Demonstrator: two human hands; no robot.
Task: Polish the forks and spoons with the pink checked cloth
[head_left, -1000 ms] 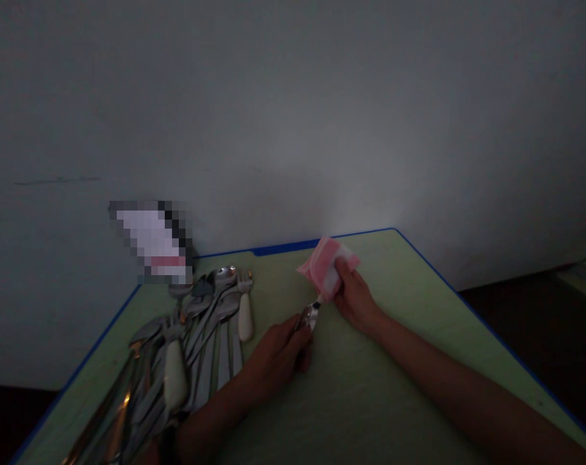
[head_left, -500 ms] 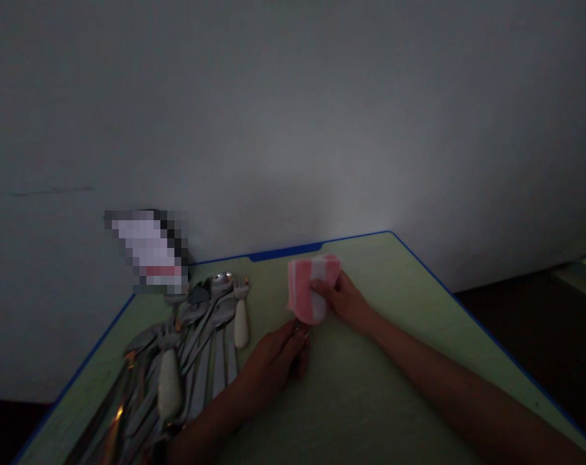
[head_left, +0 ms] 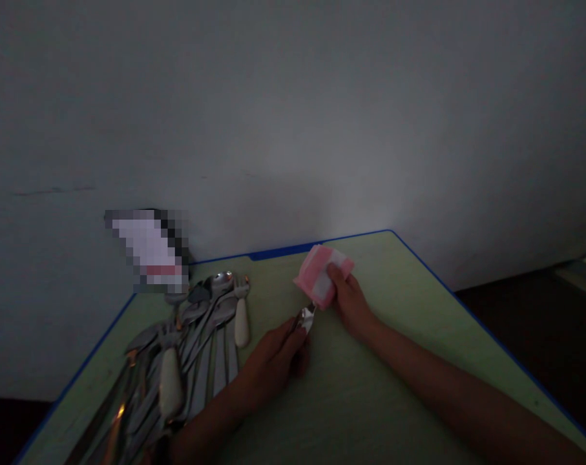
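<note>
Left hand [head_left: 276,365] grips a shiny metal utensil [head_left: 306,318]; right hand [head_left: 351,302], just beyond, pinches a pink-and-white striped cloth [head_left: 316,276] near its tip. Wiping appears partway; whether the silver and cream-handled cutlery [head_left: 170,381] farther left is done is unclear.

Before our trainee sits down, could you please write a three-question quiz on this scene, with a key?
1. Multiple choice: which colours does the cloth in the right hand show? (a) green and yellow, (b) pink and white, (c) black and brown.
2. True or false: the cutlery pile lies on the person's left side of the table.
3. Short answer: what does the left hand hold?

Key:
1. b, pink and white.
2. True.
3. A shiny metal utensil; its exact type cannot be told, as the hand and the cloth hide much of it.
</note>
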